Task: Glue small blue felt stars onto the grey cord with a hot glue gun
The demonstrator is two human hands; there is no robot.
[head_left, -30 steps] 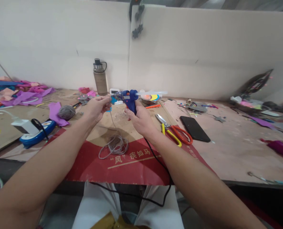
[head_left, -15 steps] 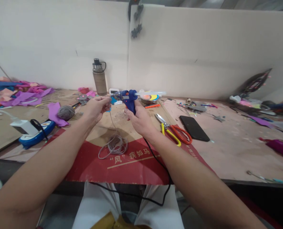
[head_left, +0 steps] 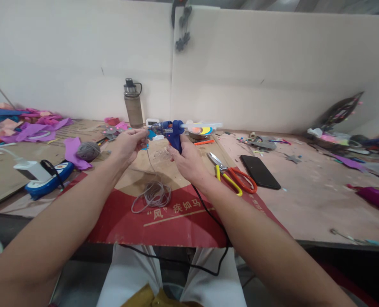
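Observation:
A blue hot glue gun (head_left: 174,133) is gripped in my right hand (head_left: 186,158), its nozzle pointing left and a clear glue stick (head_left: 205,125) jutting from its back. My left hand (head_left: 132,144) is closed in a pinch at the nozzle end. From those fingers a thin grey cord (head_left: 149,157) hangs down to a loose coil (head_left: 157,194) on the red and brown cardboard (head_left: 122,226). What exactly lies between my left fingertips and the nozzle is too small to make out. The gun's black cable (head_left: 205,204) runs under my right forearm and over the table edge.
Right of my hand lie red-and-yellow-handled scissors (head_left: 230,175) and a black phone (head_left: 260,172). On the left are a blue power strip (head_left: 50,183), a grey yarn ball (head_left: 88,150) and purple felt scraps (head_left: 45,128). A bottle (head_left: 133,106) and metal bowl (head_left: 200,135) stand at the back.

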